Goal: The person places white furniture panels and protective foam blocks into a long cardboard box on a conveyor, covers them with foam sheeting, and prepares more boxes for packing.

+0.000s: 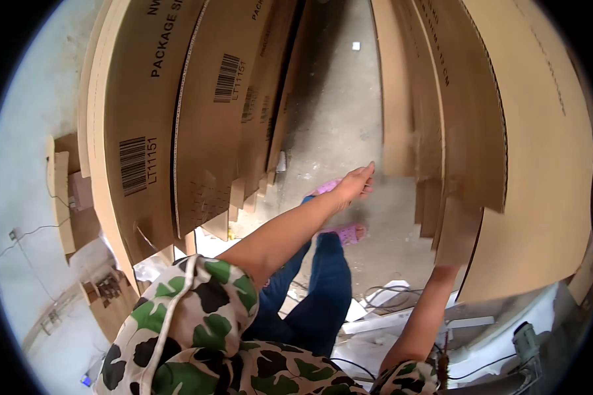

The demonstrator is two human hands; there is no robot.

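Note:
My left hand [356,185] reaches out over the floor between two groups of upright cardboard. Its thumb points away from loosely curled fingers, and nothing shows in it. Just to the right stand several layered flat cardboard pieces [468,112]; a small gap separates them from the left hand. My right forearm [423,317] rises to the lower edge of these pieces, where a brown cardboard flap [458,227] covers the hand, so its fingers are hidden. Left of my left arm lean several large printed flat cartons [207,125] with black barcodes, their lower flaps overlapping.
Grey concrete floor [323,131] runs between the cartons; my feet in pink sandals [346,234] stand there. White scrap pieces [392,315] and a dark looped cable [382,296] lie low between my arms. More cardboard [79,197] stands against the pale wall [36,125] at left.

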